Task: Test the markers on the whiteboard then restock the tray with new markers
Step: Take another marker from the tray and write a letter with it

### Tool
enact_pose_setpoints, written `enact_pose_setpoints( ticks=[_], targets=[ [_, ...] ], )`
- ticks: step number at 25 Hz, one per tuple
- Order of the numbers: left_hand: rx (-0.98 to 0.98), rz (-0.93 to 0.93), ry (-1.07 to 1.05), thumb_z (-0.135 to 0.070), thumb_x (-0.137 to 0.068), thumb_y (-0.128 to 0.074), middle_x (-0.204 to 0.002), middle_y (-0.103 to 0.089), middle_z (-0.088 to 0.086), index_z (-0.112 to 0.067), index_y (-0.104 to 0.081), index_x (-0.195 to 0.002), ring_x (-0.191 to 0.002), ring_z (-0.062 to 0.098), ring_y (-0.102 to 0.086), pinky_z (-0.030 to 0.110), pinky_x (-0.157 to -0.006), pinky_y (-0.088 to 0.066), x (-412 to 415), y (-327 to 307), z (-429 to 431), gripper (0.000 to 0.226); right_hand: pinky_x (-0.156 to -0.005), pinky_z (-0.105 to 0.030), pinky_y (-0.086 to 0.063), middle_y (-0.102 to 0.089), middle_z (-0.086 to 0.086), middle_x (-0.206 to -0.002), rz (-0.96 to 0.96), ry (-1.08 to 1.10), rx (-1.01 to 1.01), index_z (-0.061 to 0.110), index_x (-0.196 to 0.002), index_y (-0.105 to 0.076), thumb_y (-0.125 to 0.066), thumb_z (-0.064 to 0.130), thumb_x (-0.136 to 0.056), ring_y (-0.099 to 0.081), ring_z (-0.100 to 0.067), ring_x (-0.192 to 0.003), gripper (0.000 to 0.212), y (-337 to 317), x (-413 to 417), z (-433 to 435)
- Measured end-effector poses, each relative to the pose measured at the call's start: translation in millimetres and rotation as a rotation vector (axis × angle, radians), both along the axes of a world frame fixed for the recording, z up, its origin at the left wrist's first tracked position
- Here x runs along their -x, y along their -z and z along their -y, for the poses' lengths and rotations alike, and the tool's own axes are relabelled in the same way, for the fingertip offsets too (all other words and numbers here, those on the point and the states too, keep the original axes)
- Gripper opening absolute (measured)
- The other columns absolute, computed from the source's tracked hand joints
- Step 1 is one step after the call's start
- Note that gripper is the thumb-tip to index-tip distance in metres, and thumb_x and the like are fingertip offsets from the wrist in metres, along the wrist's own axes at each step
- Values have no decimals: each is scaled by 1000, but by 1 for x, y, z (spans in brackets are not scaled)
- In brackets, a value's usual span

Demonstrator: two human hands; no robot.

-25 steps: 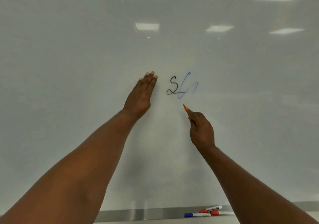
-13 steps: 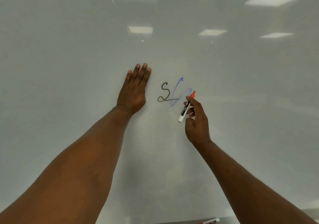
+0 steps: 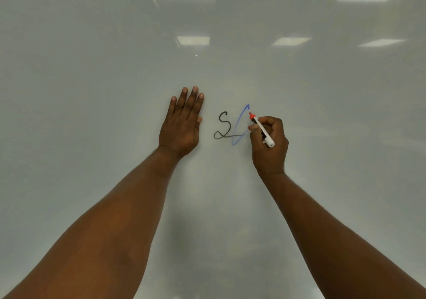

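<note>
Whiteboard point(image 3: 92, 91) with a black scribble point(image 3: 223, 125) and an overlapping blue loop point(image 3: 238, 125). The left hand point(image 3: 181, 125) lies flat on the board, fingers straight and together, left of the scribble. The right hand point(image 3: 269, 146) has its fingers curled round a white marker point(image 3: 262, 131); the orange tip points up-left, just beside the blue loop.
</note>
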State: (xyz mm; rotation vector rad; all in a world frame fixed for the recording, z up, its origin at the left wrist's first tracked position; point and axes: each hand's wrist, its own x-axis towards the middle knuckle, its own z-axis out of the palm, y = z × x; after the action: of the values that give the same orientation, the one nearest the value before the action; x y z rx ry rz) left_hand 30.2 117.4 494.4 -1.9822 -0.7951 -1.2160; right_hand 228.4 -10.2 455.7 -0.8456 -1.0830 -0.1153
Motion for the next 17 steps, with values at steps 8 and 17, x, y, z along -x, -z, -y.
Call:
enact_pose_setpoints(
  ticks=[8, 17],
  targets=[
    [-21, 15, 21, -13, -102, -35, -165, -16, 6, -12, -21, -157, -153, 26, -6, 47, -124, -8, -1, 2, -3, 56, -59, -32, -45, -67, -2, -78, -15, 14, 18, 16, -99, -68, -67, 8, -90, -56, -21, -65, 12, 12, -8, -4],
    [22, -4, 39, -7, -86, -43, -165, -13, 7, -8, -18, -157, -153, 26, -4, 48, -124, -7, 1, 2, 1, 74, -52, -28, -41, -62, 4, -68, -10, 59, 87, 14, -83, -64, -63, 4, -84, -51, -11, -56, 10, 46, -18, 6]
  ],
)
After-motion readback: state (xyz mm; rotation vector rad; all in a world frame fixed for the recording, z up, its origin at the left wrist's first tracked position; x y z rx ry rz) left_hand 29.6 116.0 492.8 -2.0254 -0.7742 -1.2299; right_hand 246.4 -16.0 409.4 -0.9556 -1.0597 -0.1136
